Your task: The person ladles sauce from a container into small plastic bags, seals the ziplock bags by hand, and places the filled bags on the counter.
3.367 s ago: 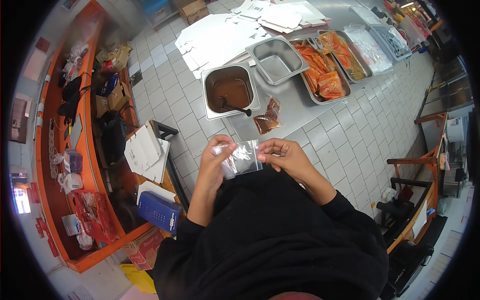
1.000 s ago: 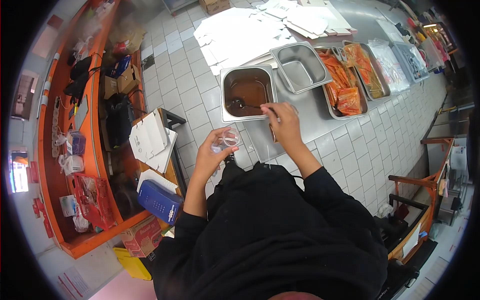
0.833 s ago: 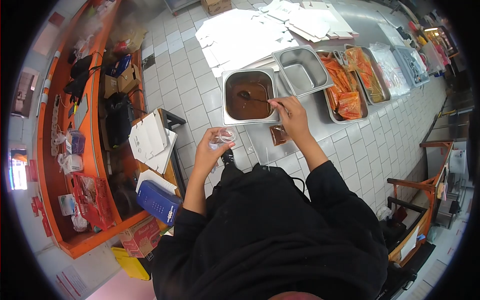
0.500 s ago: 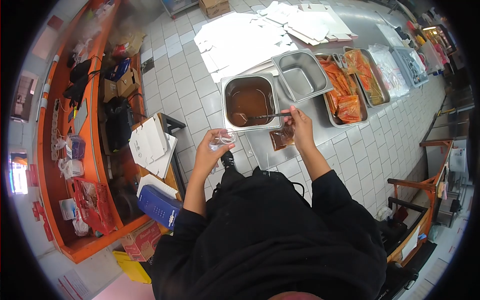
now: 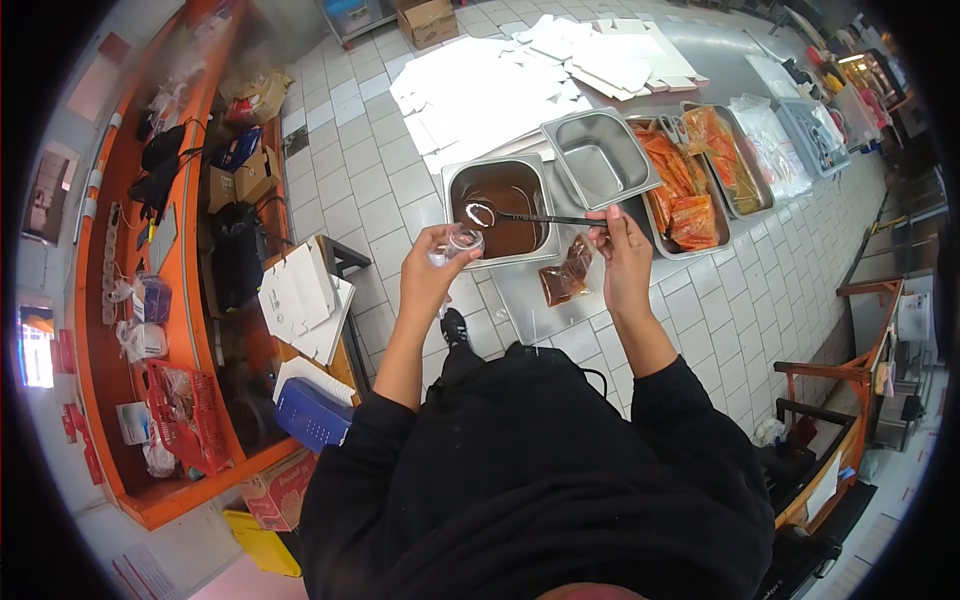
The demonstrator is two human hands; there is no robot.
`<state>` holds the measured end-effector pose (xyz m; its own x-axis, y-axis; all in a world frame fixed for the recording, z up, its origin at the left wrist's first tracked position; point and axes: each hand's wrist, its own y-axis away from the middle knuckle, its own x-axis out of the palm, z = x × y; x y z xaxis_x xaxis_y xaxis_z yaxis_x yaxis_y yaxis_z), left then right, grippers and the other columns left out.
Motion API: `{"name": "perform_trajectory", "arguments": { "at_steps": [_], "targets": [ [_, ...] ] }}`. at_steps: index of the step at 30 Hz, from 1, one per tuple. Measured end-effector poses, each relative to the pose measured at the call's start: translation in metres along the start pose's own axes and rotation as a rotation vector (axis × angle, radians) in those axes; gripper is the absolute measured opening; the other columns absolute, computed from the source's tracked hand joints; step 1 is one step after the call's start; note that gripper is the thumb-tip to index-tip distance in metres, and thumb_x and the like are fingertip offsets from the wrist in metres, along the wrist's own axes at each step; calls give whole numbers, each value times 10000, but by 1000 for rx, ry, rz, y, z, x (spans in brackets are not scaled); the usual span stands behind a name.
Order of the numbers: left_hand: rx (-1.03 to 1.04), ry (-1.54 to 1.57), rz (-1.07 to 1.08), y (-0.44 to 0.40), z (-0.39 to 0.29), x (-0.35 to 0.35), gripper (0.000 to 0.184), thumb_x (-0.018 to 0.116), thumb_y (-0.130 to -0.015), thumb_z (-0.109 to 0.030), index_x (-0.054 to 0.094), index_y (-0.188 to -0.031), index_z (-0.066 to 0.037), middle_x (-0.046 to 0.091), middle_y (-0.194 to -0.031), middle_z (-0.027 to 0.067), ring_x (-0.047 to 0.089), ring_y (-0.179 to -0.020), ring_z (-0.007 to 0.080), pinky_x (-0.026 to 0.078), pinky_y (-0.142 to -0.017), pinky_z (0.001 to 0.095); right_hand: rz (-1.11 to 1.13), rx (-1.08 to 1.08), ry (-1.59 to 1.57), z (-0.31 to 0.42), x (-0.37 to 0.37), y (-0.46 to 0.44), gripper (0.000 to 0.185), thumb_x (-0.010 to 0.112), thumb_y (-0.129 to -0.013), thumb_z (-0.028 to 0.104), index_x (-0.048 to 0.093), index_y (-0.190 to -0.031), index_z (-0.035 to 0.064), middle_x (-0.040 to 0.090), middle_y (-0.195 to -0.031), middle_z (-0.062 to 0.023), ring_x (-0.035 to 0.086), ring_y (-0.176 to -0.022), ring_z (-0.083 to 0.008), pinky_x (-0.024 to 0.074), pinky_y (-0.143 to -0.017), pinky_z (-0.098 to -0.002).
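My left hand (image 5: 430, 262) is closed around a small clear plastic bag or cup (image 5: 462, 242) with a round open mouth, at the near left corner of a steel pan (image 5: 549, 240) of brown liquid (image 5: 520, 235). My right hand (image 5: 622, 245) pinches the handle end of a black ladle (image 5: 545, 218). Its bowl, with a bright glint in it, is over the liquid near my left hand. Below the ladle handle, a clear packet of dark red-brown sauce (image 5: 565, 285) lies on the steel table (image 5: 535, 320), close to my right hand.
An empty steel pan (image 5: 600, 158) stands behind. To the right are trays of orange packets (image 5: 692, 222) with scissors (image 5: 673, 130), and plastic bags (image 5: 768, 145). Flat white cartons (image 5: 480, 90) cover the far left. Orange shelves (image 5: 170, 300) and a blue box (image 5: 312, 412) are at left.
The bag in my left hand gave way to a round-mouthed clear container. My right hand took the ladle and moved right; the ladle bowl has risen from the liquid toward my left hand.
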<state>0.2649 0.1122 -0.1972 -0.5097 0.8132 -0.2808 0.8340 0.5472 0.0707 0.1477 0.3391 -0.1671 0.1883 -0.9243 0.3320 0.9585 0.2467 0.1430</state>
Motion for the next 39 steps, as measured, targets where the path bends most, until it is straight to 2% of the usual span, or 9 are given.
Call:
{"name": "perform_trajectory", "arguments": {
  "at_steps": [9,12,21,27,29,31,34,38,39],
  "targets": [
    [-49,17,-15,-10,-11,7,535,837,-730,-288,594,-1160,-80,696,-1037,56,659,-769,117,460,-403,251,264,-972,780,40,13,42,136,659,-899,178,726,-949,70,689,-854,-25,526,-770,-187,446,-717,-290],
    [-24,51,-20,-12,-10,9,538,839,-726,-295,596,-1159,-88,696,-1038,56,656,-755,114,463,-405,249,274,-1052,832,37,14,45,156,703,-845,198,729,-949,84,688,-821,-6,517,-781,-219,449,-729,-321],
    [-93,-19,-52,-3,-35,10,488,831,-740,-289,620,-1141,-109,712,-1023,72,671,-814,133,509,-495,264,-10,-557,561,-6,2,22,192,557,-967,154,718,-1035,75,672,-894,-37,532,-849,-186,444,-746,-306],
    [498,-371,-246,15,-49,13,463,848,-707,-200,661,-1121,-115,647,-915,44,608,-748,140,508,-718,294,273,-756,959,-19,35,17,202,573,-958,169,694,-1079,61,678,-942,-37,548,-921,-178,439,-794,-306],
    [304,-108,-110,25,-55,15,495,865,-667,-178,670,-1113,-87,603,-885,26,575,-731,132,498,-710,306,297,-661,862,-15,48,24,214,578,-964,185,684,-1095,53,684,-941,-24,554,-901,-160,439,-787,-297],
    [290,-69,-64,37,-68,12,486,843,-700,-130,649,-1135,-36,615,-903,29,591,-752,113,500,-613,262,399,49,136,-14,54,29,248,589,-975,227,667,-1082,17,688,-930,-6,569,-829,-111,442,-774,-267],
    [2,444,142,53,-86,2,429,789,-771,-83,624,-1157,3,612,-903,33,600,-745,81,463,-461,198,453,220,-30,-1,51,31,200,636,-956,208,656,-1046,30,665,-920,8,538,-820,-30,389,-688,-193],
    [-136,735,208,60,-78,-10,404,712,-842,-34,570,-1215,27,623,-933,54,604,-747,53,403,-350,160,480,203,-62,20,55,51,136,692,-903,134,662,-982,27,643,-841,21,534,-793,-38,391,-636,-223],
    [-56,690,195,60,-78,-9,411,701,-853,-35,558,-1232,27,628,-943,59,602,-748,48,403,-346,162,443,-77,276,28,55,59,133,713,-874,113,664,-960,24,631,-806,18,534,-764,-46,406,-623,-247]
  ]
}}
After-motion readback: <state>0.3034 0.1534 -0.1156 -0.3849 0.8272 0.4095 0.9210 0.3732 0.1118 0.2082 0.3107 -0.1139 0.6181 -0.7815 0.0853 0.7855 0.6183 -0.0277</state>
